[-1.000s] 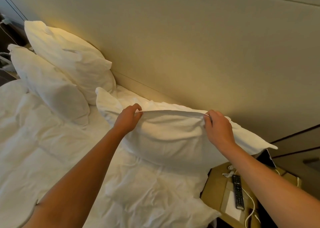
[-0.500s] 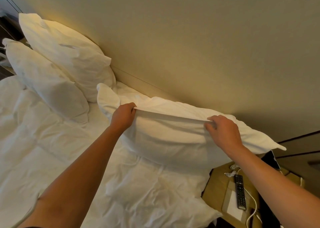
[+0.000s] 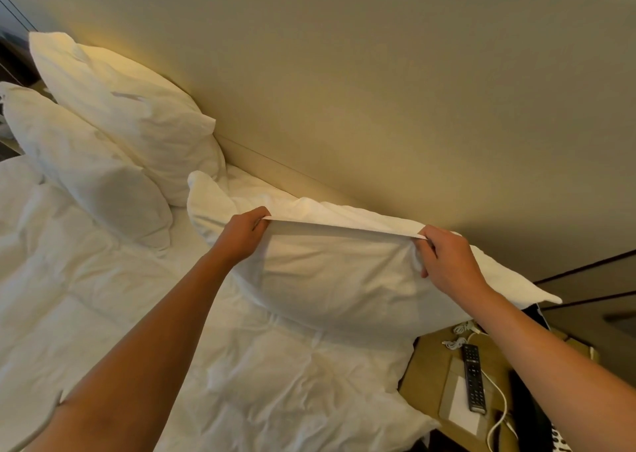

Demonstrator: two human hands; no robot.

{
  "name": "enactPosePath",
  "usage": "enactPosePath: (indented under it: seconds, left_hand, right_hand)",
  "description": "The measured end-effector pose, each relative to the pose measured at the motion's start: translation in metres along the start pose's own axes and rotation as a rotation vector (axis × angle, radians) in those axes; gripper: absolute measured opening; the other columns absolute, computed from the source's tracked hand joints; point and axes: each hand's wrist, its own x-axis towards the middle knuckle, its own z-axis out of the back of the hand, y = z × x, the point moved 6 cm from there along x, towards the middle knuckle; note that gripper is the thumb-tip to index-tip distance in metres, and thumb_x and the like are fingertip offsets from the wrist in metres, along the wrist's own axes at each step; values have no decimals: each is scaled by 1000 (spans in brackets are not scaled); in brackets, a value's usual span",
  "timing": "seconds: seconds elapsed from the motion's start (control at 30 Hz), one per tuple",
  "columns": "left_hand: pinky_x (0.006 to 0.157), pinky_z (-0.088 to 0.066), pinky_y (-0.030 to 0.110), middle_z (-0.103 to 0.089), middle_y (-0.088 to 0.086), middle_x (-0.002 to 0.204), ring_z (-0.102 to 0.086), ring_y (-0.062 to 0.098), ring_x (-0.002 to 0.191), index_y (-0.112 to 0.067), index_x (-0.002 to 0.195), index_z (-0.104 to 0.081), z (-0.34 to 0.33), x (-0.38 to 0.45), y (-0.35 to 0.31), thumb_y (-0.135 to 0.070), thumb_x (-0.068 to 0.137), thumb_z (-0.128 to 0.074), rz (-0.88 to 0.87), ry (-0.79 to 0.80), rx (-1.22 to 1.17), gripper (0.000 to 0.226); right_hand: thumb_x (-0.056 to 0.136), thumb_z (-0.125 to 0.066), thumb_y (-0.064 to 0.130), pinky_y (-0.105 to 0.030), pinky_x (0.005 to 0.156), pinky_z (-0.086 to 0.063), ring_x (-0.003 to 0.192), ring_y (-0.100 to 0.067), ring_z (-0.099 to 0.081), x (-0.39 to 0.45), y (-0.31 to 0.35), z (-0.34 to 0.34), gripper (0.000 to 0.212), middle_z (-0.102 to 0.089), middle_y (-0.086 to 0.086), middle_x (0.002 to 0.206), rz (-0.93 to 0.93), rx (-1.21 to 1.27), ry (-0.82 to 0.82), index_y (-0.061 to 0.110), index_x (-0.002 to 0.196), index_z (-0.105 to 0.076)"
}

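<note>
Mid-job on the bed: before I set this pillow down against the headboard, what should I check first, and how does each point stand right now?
1. Left hand pinching the top edge of the pillow: ok.
2. Right hand pinching the same edge: ok.
3. Edge stretched straight between both hands: ok.
4. Pillow square on the bed: not ok, its right end hangs over the nightstand.
5. Clearance from the two leaning pillows: cannot tell, the held pillow's left end overlaps them in this view.
6. Contact with the headboard: cannot tell, hidden behind the pillow.
</note>
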Motion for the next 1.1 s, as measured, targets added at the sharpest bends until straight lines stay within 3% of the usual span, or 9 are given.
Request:
enactPosePath:
  seconds: [0.17,0.23,0.3,0.37,0.47,0.7,0.9,1.1]
  left_hand:
    - [70,-47,39,-69,8,84,-62,30,78,-14,97,-62,1,-6,-2,-22,107,-42,46,-103,53,23]
    - [67,-46,38,-69,12,82,-62,32,76,-10,96,-62,2,-9,-2,-19,106,-42,76,-125,65,25]
    - [69,-49,42,-69,15,81,-63,34,76,-6,96,-62,6,-13,-2,-18,107,-41,100,-148,65,27]
    - [72,-52,45,-69,15,83,-63,33,77,-5,97,-63,13,-18,-1,-19,107,-40,121,-189,53,29]
    - [70,-47,35,-69,7,84,-63,25,77,-10,99,-65,29,-29,1,-19,107,-39,126,-275,-14,28]
    - [75,-45,30,-67,-1,88,-60,18,79,-13,108,-70,80,-53,7,-20,107,-42,129,-440,-45,28]
    - [75,-44,31,-74,9,94,-59,19,80,-11,106,-72,135,-64,8,-20,106,-44,77,-554,7,29]
    - [72,-46,32,-75,8,93,-64,24,82,-13,101,-73,152,-61,29,-18,103,-48,84,-496,41,25]
  right_hand:
    - [107,-53,32,-29,60,-46,59,-6,-60,-10,4,-3,35,-64,11,60,29,-45,28,36,72,-58]
    - [106,-56,29,-29,65,-42,70,-10,-61,-13,9,-4,33,-67,13,71,27,-38,32,41,76,-65]
    - [104,-60,28,-31,69,-42,78,-15,-62,-16,14,-6,24,-70,10,82,2,22,37,35,86,-74]
    - [103,-62,30,-33,66,-45,73,-16,-62,-19,21,-6,29,-70,8,77,-1,62,28,33,74,-68]
    - [101,-64,31,-35,69,-50,68,-14,-62,-25,36,-7,37,-68,7,68,-3,75,13,27,65,-68]
    - [102,-64,29,-34,72,-50,70,-16,-64,-37,83,-2,38,-71,6,70,60,202,-13,22,65,-71]
    - [99,-65,28,-32,65,-48,65,-19,-64,-34,118,0,36,-73,4,68,69,342,-32,22,64,-72]
    - [100,-65,29,-36,69,-54,68,-19,-68,-26,132,-26,35,-74,8,69,33,325,-20,24,67,-75]
